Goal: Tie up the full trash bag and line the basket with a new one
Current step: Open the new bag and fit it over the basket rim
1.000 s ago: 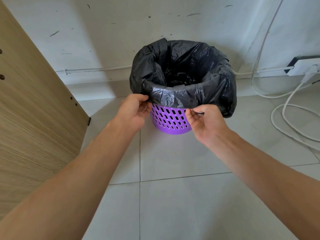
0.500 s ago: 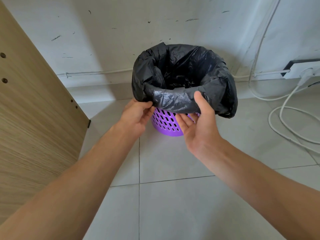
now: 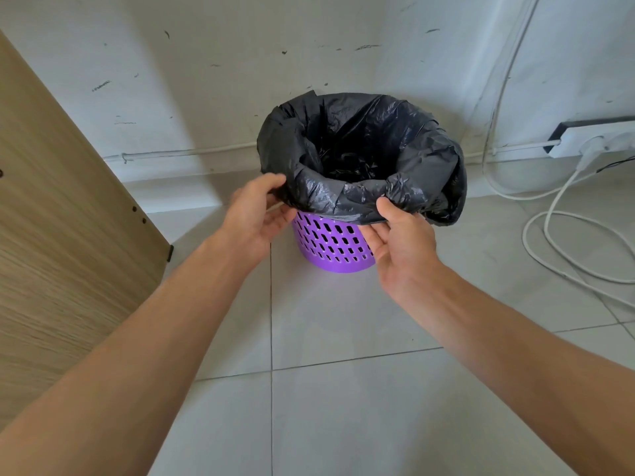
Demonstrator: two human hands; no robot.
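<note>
hands pinching folded bag cuff at near rim: left hand and right hand are gripping trash bag just above basket.

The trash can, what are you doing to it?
A person is starting to take the black trash bag off the purple basket, which stands on the tiled floor by the wall. The left hand and the right hand each pinch the bag's folded-over edge at the near side of the rim. The bag is not tied yet, and no new bag is in view.
</note>
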